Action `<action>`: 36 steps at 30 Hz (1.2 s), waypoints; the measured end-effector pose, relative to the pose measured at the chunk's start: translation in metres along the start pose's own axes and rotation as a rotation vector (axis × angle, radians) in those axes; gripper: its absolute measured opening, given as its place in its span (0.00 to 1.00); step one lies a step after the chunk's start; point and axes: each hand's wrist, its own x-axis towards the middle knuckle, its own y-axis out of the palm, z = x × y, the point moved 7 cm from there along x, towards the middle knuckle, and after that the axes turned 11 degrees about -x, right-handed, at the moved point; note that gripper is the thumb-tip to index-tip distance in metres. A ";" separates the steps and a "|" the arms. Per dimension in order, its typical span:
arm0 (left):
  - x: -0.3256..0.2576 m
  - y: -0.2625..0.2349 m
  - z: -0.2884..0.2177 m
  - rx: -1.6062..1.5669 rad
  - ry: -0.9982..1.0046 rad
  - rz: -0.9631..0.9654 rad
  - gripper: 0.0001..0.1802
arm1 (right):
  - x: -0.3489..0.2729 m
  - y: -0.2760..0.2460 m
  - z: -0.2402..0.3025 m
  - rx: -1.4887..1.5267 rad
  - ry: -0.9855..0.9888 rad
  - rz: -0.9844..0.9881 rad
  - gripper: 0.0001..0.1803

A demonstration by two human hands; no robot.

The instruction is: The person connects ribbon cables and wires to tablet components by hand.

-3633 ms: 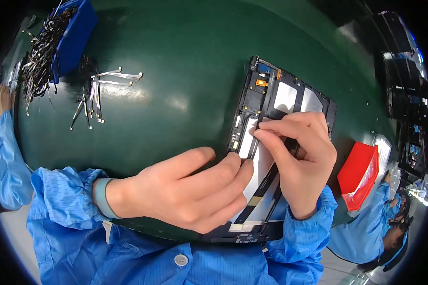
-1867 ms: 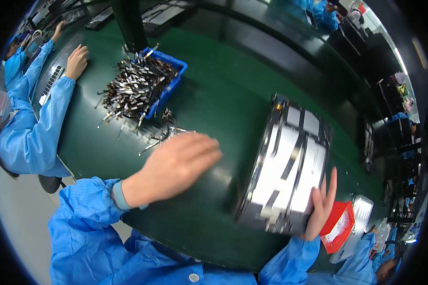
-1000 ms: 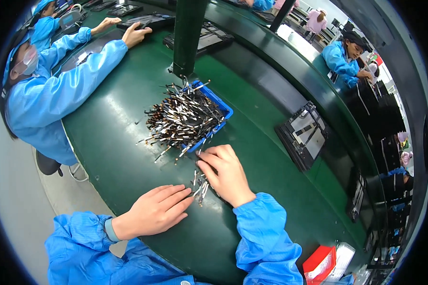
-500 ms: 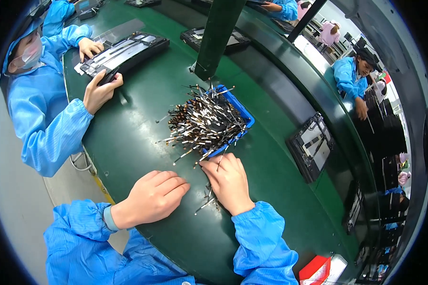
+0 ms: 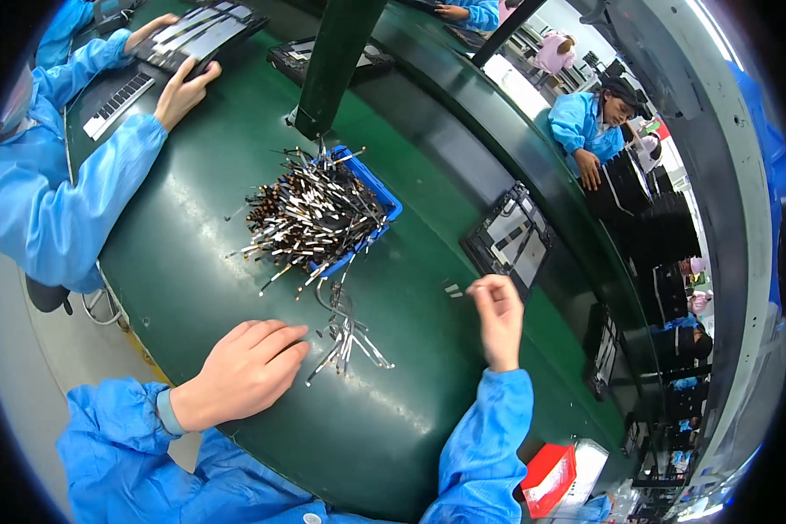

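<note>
My left hand (image 5: 240,374) rests on the green table, fingers loosely bent and nothing visible in it. Just past its fingertips lies a small loose bunch of thin cables (image 5: 348,341), dark with pale ends. Beyond this, a blue tray (image 5: 377,185) is heaped with many short flat cables (image 5: 310,214) in black, white and copper tones, some spilling over the side. Out to the right my right hand (image 5: 499,321) is raised, thumb and fingers pinched. Small pale pieces (image 5: 452,288) show just off its fingertips; whether they hang from the pinch is hard to see.
A dark device with its inner parts exposed (image 5: 511,240) lies on the line beyond my right hand. A green post (image 5: 336,70) stands behind the tray. At far left a co-worker holds another device (image 5: 201,35). A red bin (image 5: 548,480) sits at lower right.
My right hand has left the tray's near side and swung right, lifting with fingers pinched. The loose cable bunch is now uncovered. The co-worker has raised their device. The view has shifted right.
</note>
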 end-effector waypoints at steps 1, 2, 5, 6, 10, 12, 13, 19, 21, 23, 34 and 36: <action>0.003 0.002 -0.003 -0.005 -0.029 0.037 0.18 | 0.003 -0.021 -0.024 0.056 0.035 -0.053 0.03; 0.007 0.005 -0.005 -0.016 -0.048 0.072 0.21 | 0.005 -0.043 -0.043 -0.022 0.028 -0.078 0.03; 0.013 0.014 0.002 -0.013 -0.076 0.142 0.27 | 0.021 -0.048 -0.057 -0.036 0.036 -0.075 0.03; 0.019 0.016 0.006 -0.005 -0.065 0.139 0.27 | 0.031 -0.045 -0.059 -0.033 0.027 -0.085 0.03; 0.041 0.043 -0.001 0.030 0.069 0.093 0.29 | 0.050 -0.046 -0.059 -0.124 0.011 -0.079 0.04; 0.048 0.050 -0.007 0.058 0.092 0.096 0.27 | 0.043 -0.053 -0.049 0.120 0.084 -0.096 0.03; 0.053 0.042 -0.009 0.067 0.119 0.046 0.21 | 0.038 -0.044 -0.034 0.123 0.074 -0.013 0.03; 0.089 0.052 -0.024 -0.651 -0.052 0.163 0.16 | -0.055 -0.022 0.062 -0.045 0.058 0.322 0.03; 0.081 0.099 -0.032 -1.231 -0.358 0.561 0.23 | -0.076 -0.020 0.079 -0.270 -0.008 0.360 0.03; 0.076 0.116 -0.050 -1.324 -0.417 0.730 0.23 | -0.093 -0.020 0.089 -0.409 -0.048 0.375 0.05; 0.047 0.138 -0.085 -1.496 -0.514 0.948 0.18 | -0.168 -0.003 0.110 -0.827 -0.160 -0.354 0.11; 0.050 0.137 -0.089 -1.510 -0.441 0.872 0.17 | -0.178 0.004 0.111 -0.748 -0.114 -0.346 0.13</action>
